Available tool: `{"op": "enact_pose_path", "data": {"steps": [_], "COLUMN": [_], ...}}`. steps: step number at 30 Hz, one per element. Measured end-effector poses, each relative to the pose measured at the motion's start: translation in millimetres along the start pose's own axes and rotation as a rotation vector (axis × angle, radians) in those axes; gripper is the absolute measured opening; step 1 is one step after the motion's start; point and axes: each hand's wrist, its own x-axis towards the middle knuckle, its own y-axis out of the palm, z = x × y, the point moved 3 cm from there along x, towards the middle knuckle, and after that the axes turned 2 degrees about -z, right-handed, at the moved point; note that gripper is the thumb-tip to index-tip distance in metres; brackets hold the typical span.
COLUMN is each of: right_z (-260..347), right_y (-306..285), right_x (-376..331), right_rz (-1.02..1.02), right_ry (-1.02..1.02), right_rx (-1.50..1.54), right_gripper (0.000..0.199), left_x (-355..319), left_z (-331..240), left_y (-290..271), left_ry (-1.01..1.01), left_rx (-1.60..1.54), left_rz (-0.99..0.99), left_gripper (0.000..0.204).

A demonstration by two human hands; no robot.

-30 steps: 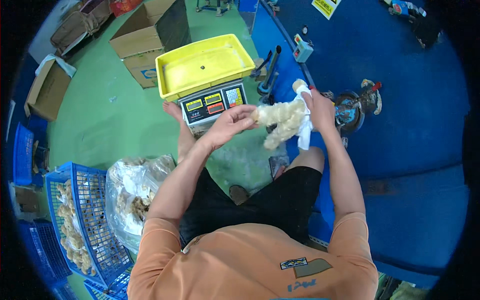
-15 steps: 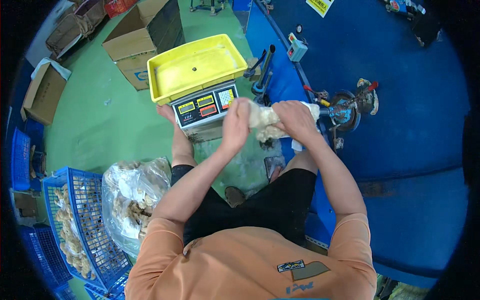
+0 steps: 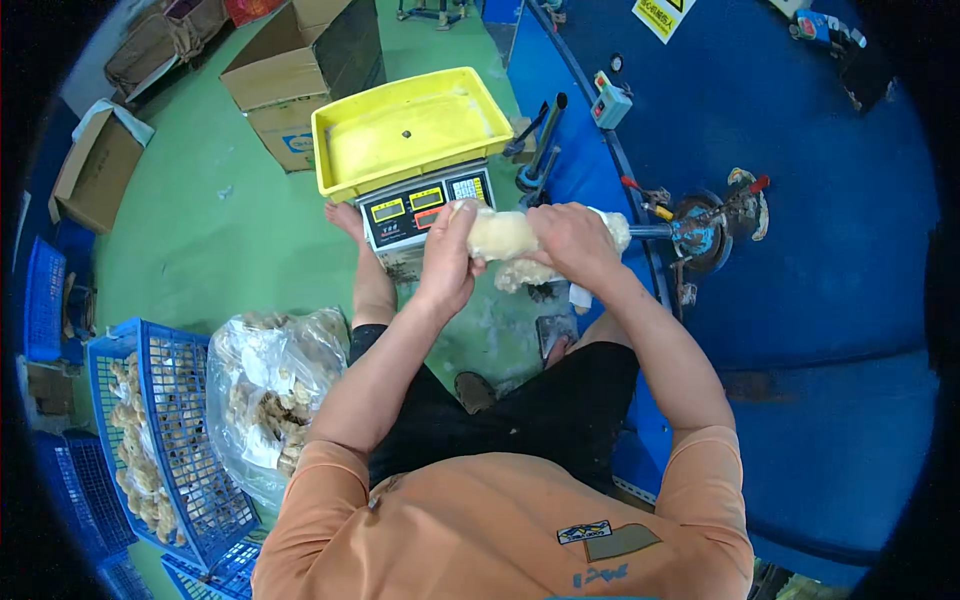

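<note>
A cream, fluffy plush piece (image 3: 500, 236) stretches between my two hands in front of the scale. My left hand (image 3: 449, 250) is closed around its left end, thumb on top. My right hand (image 3: 572, 240) grips its right part, where the plush bunches up at the end of a metal tube (image 3: 650, 231) on the blue machine. Whether the tube reaches inside the plush is hidden by my hand. Another fluffy part (image 3: 524, 274) hangs below my fingers, with a white tag-like strip near it.
Ahead stands a scale (image 3: 405, 212) bearing a yellow tray (image 3: 345, 187). A blue machine (image 3: 800, 290) with red-handled levers fills the right side. On my left are a blue crate (image 3: 190, 430) of plush pieces and a clear plastic bag (image 3: 225, 400). An opened cardboard box (image 3: 275, 125) stands farther off.
My left hand has moved slightly left and down, and its fingers now show around the plush. The plush between my hands looks fuller and smoother. The view has shifted slightly.
</note>
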Motion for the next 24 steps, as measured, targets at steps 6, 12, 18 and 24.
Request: {"op": "enact_pose_path", "data": {"steps": [6, 12, 18, 24], "right_z": [35, -48, -95, -63], "right_y": [5, 10, 3, 5], "right_x": [27, -11, -53, -33], "right_rz": [-0.011, -0.114, -0.291, -0.238], "right_ry": [0.123, 0.793, 0.707, 0.699], "right_rx": [0.082, 0.258, -0.028, -0.011], "right_gripper": [0.037, 0.040, 0.039, 0.040], "left_x": [13, -9, -5, 0], "left_z": [2, 13, 34, 22], "left_y": [-51, -4, 41, 44], "left_ry": [-0.153, 0.129, -0.027, 0.328], "left_rx": [-0.471, 0.408, 0.208, 0.715], "left_rz": [0.045, 0.113, 0.106, -0.032], "left_gripper": [0.025, 0.032, 0.031, 0.028]}}
